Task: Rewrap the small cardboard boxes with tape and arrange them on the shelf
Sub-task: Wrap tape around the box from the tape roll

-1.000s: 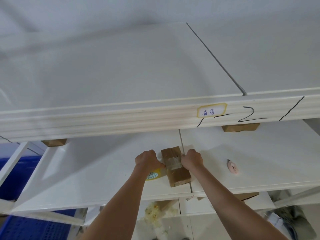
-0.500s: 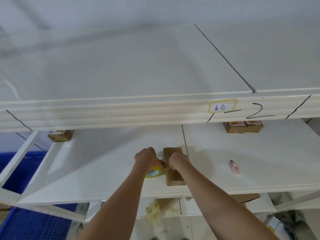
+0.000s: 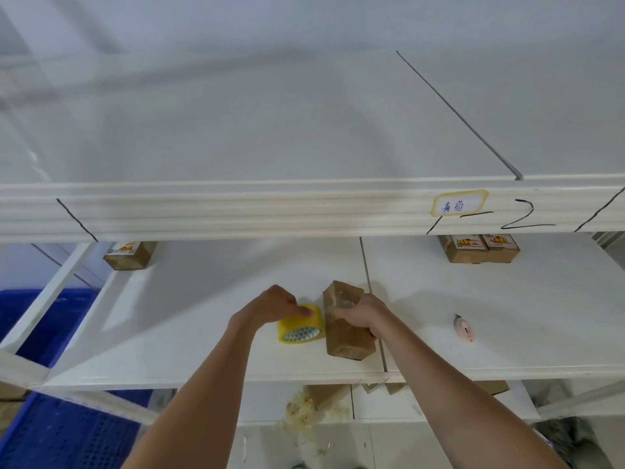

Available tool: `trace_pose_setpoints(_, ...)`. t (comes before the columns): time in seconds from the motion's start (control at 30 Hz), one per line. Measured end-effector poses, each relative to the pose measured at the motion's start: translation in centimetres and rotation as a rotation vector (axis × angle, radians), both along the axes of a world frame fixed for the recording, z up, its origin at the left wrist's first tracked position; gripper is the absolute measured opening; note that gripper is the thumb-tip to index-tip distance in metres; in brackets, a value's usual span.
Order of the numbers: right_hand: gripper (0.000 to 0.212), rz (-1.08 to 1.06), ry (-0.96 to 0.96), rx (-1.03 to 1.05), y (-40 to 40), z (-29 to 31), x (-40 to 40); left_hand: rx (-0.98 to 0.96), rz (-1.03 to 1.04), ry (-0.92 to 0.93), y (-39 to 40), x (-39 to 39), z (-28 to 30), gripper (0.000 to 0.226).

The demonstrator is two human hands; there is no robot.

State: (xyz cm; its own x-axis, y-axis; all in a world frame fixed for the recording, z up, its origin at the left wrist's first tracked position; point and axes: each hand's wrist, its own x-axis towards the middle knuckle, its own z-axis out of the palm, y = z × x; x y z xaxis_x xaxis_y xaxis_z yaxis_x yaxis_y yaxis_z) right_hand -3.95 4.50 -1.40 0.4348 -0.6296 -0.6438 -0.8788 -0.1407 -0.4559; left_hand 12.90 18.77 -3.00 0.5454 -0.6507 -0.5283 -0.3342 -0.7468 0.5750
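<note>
Small brown cardboard box (image 3: 345, 336), partly wrapped in clear tape, found lying on the white middle shelf (image 3: 203, 333), just left of the seam between two shelf panels, near the front edge. Gripped across its upper part by the right hand (image 3: 363, 313), fingers curled round it. Round yellow roll of clear packing tape (image 3: 300, 323) standing just beside the box on its left, apparently touching it, core facing the camera. Held from above by the left hand (image 3: 274, 304), fingers curled over the roll and thumb laid along its top. Both hands thus closed on their items, close together but not touching each other.

Small pink utility cutter (image 3: 465, 330) lying on the same shelf, well to the right of the box. Two labelled brown boxes (image 3: 478, 248) side by side at the back right of the shelf, touching; one more labelled brown box (image 3: 130, 255) at the back left. Front rail of the upper shelf (image 3: 236, 211) marked with black strokes and a yellow-edged handwritten label (image 3: 458, 205). Blue plastic crate (image 3: 50, 434) noted lower left. Yellowish crumpled tape scraps (image 3: 301, 411) and further brown boxes on the shelf below.
</note>
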Motion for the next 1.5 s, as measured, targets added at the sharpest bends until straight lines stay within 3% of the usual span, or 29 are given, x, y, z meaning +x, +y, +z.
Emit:
trace_pose_setpoints(0.07,0.107,-0.025,-0.043,0.053,-0.3,-0.3,-0.4,0.019,0.028,-0.031,-0.4,0.2,0.2,0.043)
trace_pose_setpoints(0.3,0.103,-0.102,-0.208,0.182,-1.4,1.5,-0.8,0.103,-0.025,-0.241,-0.5,0.2,1.3,0.053)
trace_pose_setpoints(0.53,0.051,-0.058,-0.283,0.304,-2.0,2.6,-1.7,0.100,-0.080,-0.219,-1.3,-0.4,2.1,0.051)
trace_pose_setpoints(0.77,0.045,-0.049,-0.345,0.425,-2.0,2.0,-2.4,0.051,-0.091,-0.204,-1.5,-0.5,2.2,0.049)
trace_pose_setpoints(0.93,0.035,-0.181,-0.522,0.630,-1.1,1.9,-2.8,-0.047,-0.051,-0.162,-1.9,-0.5,3.3,0.045)
trace_pose_setpoints(1.0,0.041,-0.183,-0.563,0.684,-0.8,1.9,-2.5,-0.066,-0.046,-0.165,-2.1,-0.4,3.7,0.044)
trace_pose_setpoints(1.13,0.060,-0.110,-0.511,0.610,0.2,2.0,-1.4,-0.047,-0.091,-0.204,-2.5,-0.7,3.9,0.042)
trace_pose_setpoints(1.3,0.050,-0.160,-0.507,0.531,0.5,0.8,-0.9,-0.064,-0.133,-0.242,-2.7,-1.1,3.4,0.032)
trace_pose_setpoints(1.5,0.046,-0.152,-0.490,0.464,0.0,0.3,-1.1,-0.045,-0.120,-0.208,-2.5,-1.7,3.2,0.055)
